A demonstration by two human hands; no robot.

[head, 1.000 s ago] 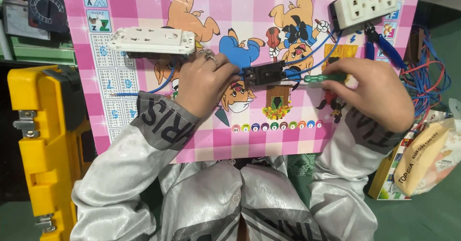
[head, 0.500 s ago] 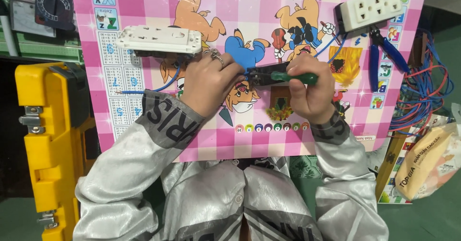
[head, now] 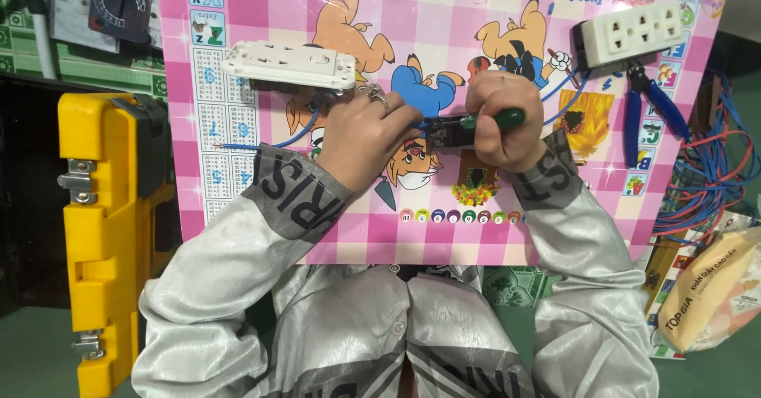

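Note:
My left hand (head: 366, 136), with a ring on one finger, pinches a small black electrical part (head: 448, 131) over the middle of a pink checked cartoon board (head: 238, 176) on my lap. A green-handled screwdriver (head: 493, 119) is gripped in my right hand (head: 499, 120), its tip pointing left into the black part. Blue wires (head: 261, 144) run from the part toward a white socket strip (head: 289, 65) lying just above my left hand.
A second white socket block (head: 644, 33) and blue-handled pliers (head: 650, 105) lie at the board's upper right. A yellow tool case (head: 103, 231) stands at my left. Tangled blue and red wires (head: 713, 176) and a tan packet (head: 717, 287) sit at the right.
My right hand has moved left from the board's right side and closed on the green screwdriver at the black part. The left hand has stayed on the part.

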